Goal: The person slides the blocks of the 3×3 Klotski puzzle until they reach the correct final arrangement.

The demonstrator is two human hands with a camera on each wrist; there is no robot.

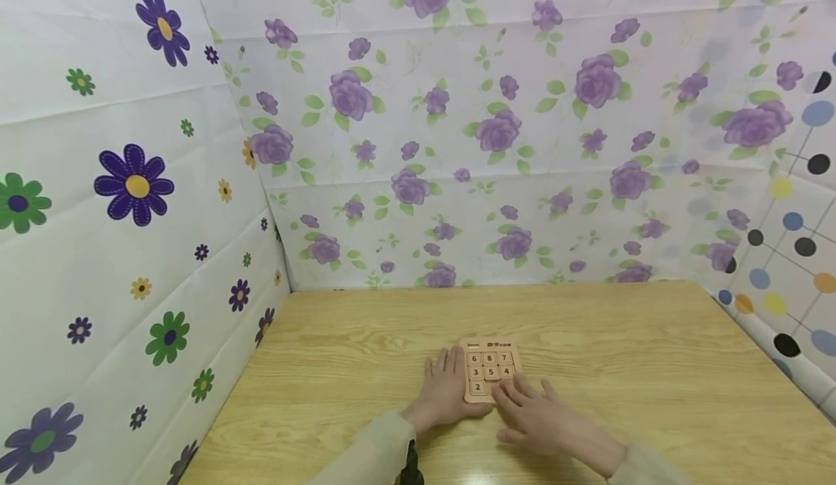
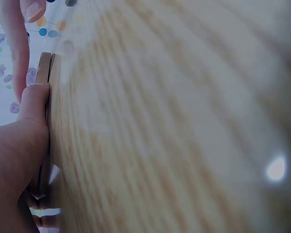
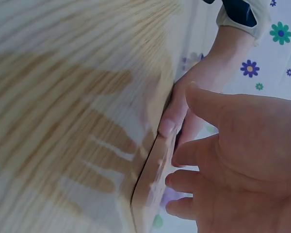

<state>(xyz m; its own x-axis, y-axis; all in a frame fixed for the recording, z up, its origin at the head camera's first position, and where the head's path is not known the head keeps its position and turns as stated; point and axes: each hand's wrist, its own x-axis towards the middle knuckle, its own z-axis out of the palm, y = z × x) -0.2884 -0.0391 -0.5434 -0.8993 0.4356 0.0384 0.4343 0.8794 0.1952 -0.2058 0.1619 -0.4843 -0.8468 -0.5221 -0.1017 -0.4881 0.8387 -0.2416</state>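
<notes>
On the yellow wood-grain tabletop (image 1: 366, 340), a peach rectangular number board (image 1: 482, 348) is flanked by the straight-fingered left hand (image 1: 446, 392), its near-right corner covered by the right hand's (image 1: 537, 417) extended fingers.

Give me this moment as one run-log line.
left hand: at left and near edges of number puzzle | right hand: over its lower-right part, contact unclear | puzzle: flat on table

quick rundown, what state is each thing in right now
number board: lying flat on the table
number tiles: 6 8 7, then 3 5 4, then 2 at left; rest of bottom row partly hidden
left hand: fingers extended along the board's left side, thumb at its near edge
right hand: fingers extended over the near right part; contact unclear
table: glossy, reflecting light
floral backdrop: upright, creased
</notes>
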